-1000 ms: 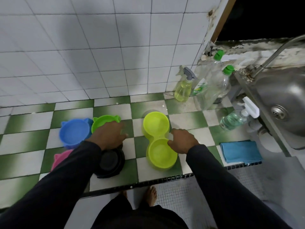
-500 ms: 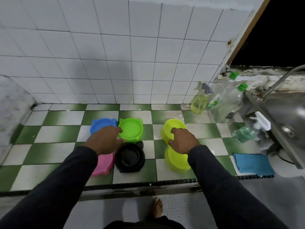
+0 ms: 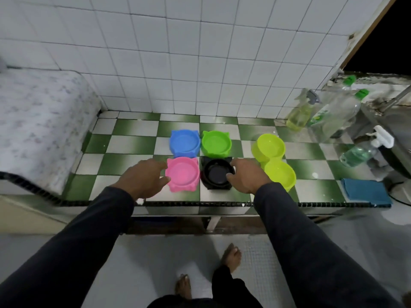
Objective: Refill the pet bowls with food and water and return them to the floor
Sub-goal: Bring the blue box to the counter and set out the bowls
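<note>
Four cat-eared bowls sit in a square on the green-and-white tiled counter (image 3: pixel 131 143): blue bowl (image 3: pixel 184 143) and green bowl (image 3: pixel 216 143) behind, pink bowl (image 3: pixel 182 174) and black bowl (image 3: pixel 216 174) in front. All look empty. A yellow-green double bowl (image 3: pixel 274 160) lies to their right. My left hand (image 3: pixel 144 178) touches the pink bowl's left rim, fingers spread. My right hand (image 3: pixel 248 178) rests at the black bowl's right rim, thumb on its edge.
Right of the bowls stand a yellow spray bottle (image 3: pixel 299 115), two clear green-capped bottles (image 3: pixel 338 112), a pump bottle (image 3: pixel 360 152), a folded blue cloth (image 3: pixel 364 192) and a steel sink (image 3: pixel 398 130). A speckled block (image 3: pixel 37 121) borders the left. My bare feet stand below the counter edge.
My left hand moved off the green and blue bowls to the pink bowl's side. My right hand left the double bowl for the black bowl. The view pulled back from the counter.
</note>
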Available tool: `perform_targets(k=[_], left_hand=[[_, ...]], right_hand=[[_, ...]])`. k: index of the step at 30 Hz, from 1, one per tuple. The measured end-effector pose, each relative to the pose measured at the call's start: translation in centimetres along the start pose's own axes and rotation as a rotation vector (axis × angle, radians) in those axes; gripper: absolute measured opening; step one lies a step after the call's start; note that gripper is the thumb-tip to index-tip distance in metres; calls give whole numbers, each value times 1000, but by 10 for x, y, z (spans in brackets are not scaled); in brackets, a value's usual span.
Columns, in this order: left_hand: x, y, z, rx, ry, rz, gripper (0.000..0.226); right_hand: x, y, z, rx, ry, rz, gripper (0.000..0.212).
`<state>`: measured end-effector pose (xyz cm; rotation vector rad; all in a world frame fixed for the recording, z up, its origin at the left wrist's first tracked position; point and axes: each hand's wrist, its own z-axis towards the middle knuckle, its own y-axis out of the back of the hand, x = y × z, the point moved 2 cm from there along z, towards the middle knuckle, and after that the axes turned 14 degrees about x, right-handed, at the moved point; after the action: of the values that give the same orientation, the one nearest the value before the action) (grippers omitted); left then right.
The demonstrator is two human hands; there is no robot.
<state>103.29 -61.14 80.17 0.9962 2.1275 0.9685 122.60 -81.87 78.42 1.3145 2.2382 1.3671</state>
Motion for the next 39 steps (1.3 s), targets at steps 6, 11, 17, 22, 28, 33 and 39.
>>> perform_targets(k=[6, 11, 17, 22, 28, 33, 39], left_hand=[[30, -28, -44, 3, 54, -8, 50], [43, -51, -80, -39, 77, -40, 47], [53, -87, -123, -40, 125, -80, 46], [61, -117, -155, -65, 138, -101, 38], [76, -146, -188, -70, 162, -117, 18], [97, -159, -197, -55, 153, -147, 28], [143, -167, -193, -12, 138, -180, 44]], right_hand=[[41, -29, -32, -2, 40, -37, 37], [59, -52, -53, 18, 72, -41, 35], [74, -85, -87, 33, 141, -47, 45], [86, -119, -109, 79, 156, -75, 42], [108, -159, -131, 122, 169, -70, 37], [128, -180, -135, 159, 168, -56, 28], [162, -207, -121, 197, 148, -23, 35]])
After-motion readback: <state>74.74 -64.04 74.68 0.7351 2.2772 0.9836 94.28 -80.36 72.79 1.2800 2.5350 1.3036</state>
